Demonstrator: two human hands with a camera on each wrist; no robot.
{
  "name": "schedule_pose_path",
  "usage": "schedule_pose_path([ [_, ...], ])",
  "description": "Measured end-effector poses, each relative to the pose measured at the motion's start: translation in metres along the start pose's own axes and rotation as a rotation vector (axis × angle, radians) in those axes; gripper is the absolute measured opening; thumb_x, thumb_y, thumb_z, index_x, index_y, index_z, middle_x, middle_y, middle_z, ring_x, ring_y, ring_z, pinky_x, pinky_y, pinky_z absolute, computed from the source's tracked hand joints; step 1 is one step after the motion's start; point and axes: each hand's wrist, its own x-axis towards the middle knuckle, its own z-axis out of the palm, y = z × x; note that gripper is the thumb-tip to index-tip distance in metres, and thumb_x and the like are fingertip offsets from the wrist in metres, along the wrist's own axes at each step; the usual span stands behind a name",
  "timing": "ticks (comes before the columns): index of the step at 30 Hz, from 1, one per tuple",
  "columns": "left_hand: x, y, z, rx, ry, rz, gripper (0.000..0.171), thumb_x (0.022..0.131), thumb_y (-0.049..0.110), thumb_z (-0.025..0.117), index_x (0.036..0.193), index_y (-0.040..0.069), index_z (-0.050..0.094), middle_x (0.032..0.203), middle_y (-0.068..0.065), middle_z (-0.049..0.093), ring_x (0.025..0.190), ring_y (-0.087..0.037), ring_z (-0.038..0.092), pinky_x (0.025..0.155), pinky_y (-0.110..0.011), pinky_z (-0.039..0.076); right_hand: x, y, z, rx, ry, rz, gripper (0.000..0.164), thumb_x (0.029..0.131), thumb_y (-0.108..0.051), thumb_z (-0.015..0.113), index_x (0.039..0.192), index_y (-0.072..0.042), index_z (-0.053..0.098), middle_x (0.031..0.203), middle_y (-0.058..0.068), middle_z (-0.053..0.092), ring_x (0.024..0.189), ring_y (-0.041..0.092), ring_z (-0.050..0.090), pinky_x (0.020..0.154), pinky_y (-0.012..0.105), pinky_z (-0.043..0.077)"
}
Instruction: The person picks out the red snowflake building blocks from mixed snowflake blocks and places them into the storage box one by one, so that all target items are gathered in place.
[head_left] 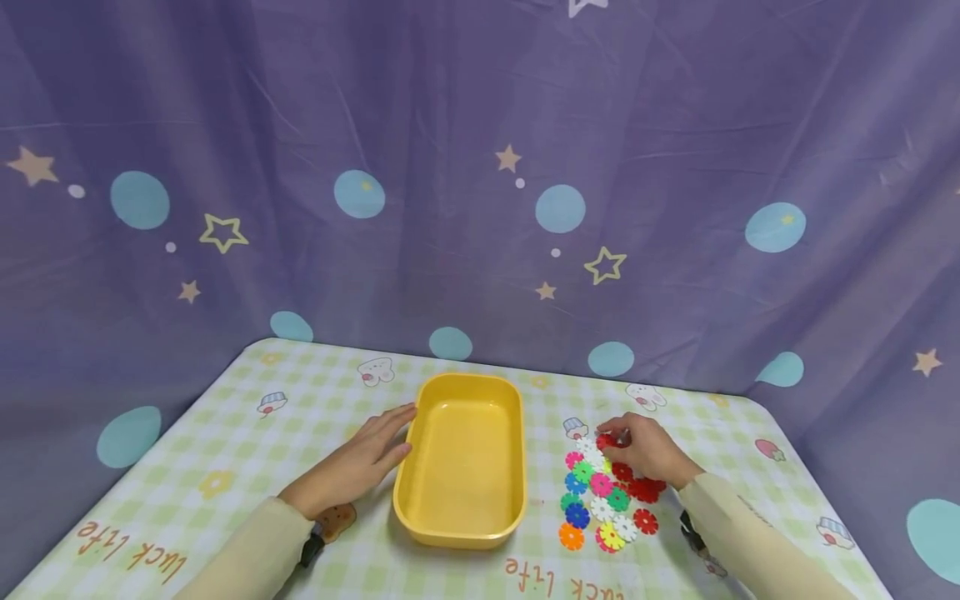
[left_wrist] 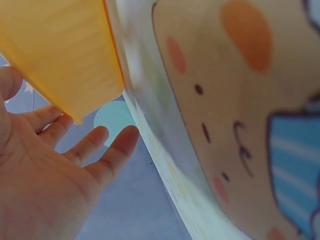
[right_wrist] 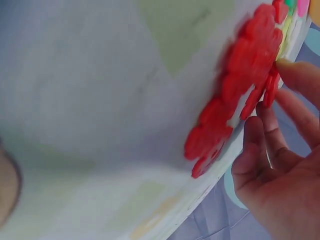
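A yellow plastic tray (head_left: 460, 537) with rounded corners stands in the middle of the table; its inside shows bare. My left hand (head_left: 358, 462) rests at the tray's left side with fingers extended, fingertips at the rim. In the left wrist view, the fingers of that hand (left_wrist: 55, 170) are spread beside the tray's outer wall (left_wrist: 65, 55). On the right lies a flat pile of notched plastic snowflake discs in several colours, among them a blue disc (head_left: 577, 515). My right hand (head_left: 647, 447) reaches over its far side, thumb and finger pinching a red snowflake disc (right_wrist: 271, 89).
More red discs (right_wrist: 250, 55) lie clustered under the right hand. An orange disc (head_left: 571, 536) sits at the pile's near edge. A checked green and white cloth (head_left: 315, 400) covers the table, and a purple curtain (head_left: 450, 275) hangs behind it.
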Motion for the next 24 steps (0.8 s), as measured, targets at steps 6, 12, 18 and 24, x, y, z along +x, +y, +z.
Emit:
schedule_pose_path([
  [6, 0.0002, -0.0002, 0.0008, 0.003, 0.002, -0.003, 0.054, 0.102, 0.034, 0.042, 0.151, 0.014, 0.026, 0.155, 0.005, 0.019, 0.140, -0.020, 0.019, 0.113, -0.049, 0.012, 0.0011, 0.0039, -0.0028, 0.025, -0.029, -0.002, 0.032, 0.077, -0.020, 0.080, 0.106, -0.009, 0.073, 0.088, -0.001, 0.063, 0.070, 0.015, 0.050, 0.057, 0.027, 0.048],
  [12, 0.0002, -0.0007, 0.0004, 0.007, 0.008, -0.003, 0.054, 0.102, 0.034, 0.042, 0.150, 0.015, 0.027, 0.154, 0.004, 0.020, 0.140, -0.020, 0.020, 0.112, -0.049, 0.013, 0.0058, 0.0076, 0.0005, 0.004, 0.004, 0.011, 0.031, 0.074, -0.023, 0.082, 0.101, -0.010, 0.074, 0.083, -0.004, 0.062, 0.069, 0.014, 0.051, 0.061, 0.028, 0.048],
  [18, 0.0006, -0.0005, -0.0001, 0.006, 0.006, -0.007, 0.055, 0.102, 0.036, 0.042, 0.151, 0.015, 0.026, 0.154, 0.006, 0.019, 0.140, -0.018, 0.020, 0.113, -0.048, 0.013, 0.0080, 0.0049, 0.0025, -0.021, 0.058, 0.024, 0.025, 0.073, -0.023, 0.082, 0.093, -0.010, 0.073, 0.084, -0.003, 0.066, 0.071, 0.013, 0.054, 0.064, 0.029, 0.049],
  [24, -0.0004, -0.0005, 0.0001, -0.005, 0.003, -0.009, 0.056, 0.102, 0.039, 0.040, 0.151, 0.015, 0.026, 0.154, 0.005, 0.020, 0.140, -0.018, 0.019, 0.112, -0.049, 0.014, 0.0079, 0.0044, 0.0026, 0.007, 0.033, 0.024, 0.030, 0.073, -0.025, 0.083, 0.096, -0.007, 0.074, 0.086, -0.001, 0.066, 0.070, 0.013, 0.054, 0.062, 0.029, 0.050],
])
